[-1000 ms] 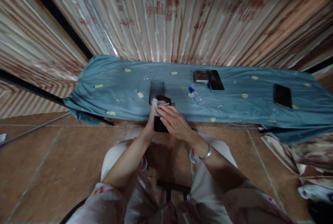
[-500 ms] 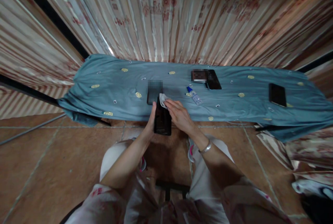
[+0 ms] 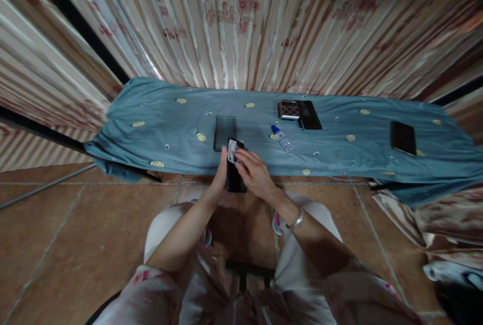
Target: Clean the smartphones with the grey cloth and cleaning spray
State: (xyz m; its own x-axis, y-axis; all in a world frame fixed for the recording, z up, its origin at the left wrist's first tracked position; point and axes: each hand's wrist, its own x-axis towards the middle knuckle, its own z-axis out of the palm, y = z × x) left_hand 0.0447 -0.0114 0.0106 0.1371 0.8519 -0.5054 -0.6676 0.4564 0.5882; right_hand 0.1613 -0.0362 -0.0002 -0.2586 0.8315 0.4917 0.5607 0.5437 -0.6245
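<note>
My left hand [image 3: 219, 170] grips a black phone [image 3: 236, 182] by its left side, thumb along the edge. The phone is held over the gap between my knees and the bench, its dark face turned up to me. A small white cloth [image 3: 232, 151] is pinched in the fingers of my right hand [image 3: 257, 174] and lies against the upper part of the phone. Just behind the phone, another dark flat device [image 3: 222, 140] rests on the bench, its top part blurred out. A clear bottle with a blue cap [image 3: 284, 140] lies on its side to the right.
A blue patterned cloth [image 3: 169, 113] covers the long bench. Toward its back lie a brown checkered case [image 3: 289, 109] and a black phone-like device [image 3: 311, 115] side by side. A black tablet-like device [image 3: 403, 138] is farther right. Pleated curtains [image 3: 234, 28] hang behind.
My right hand has shifted slightly left with the white cloth, across the top of the phone. The phone is tilted a little differently. Things on the bench have stayed put.
</note>
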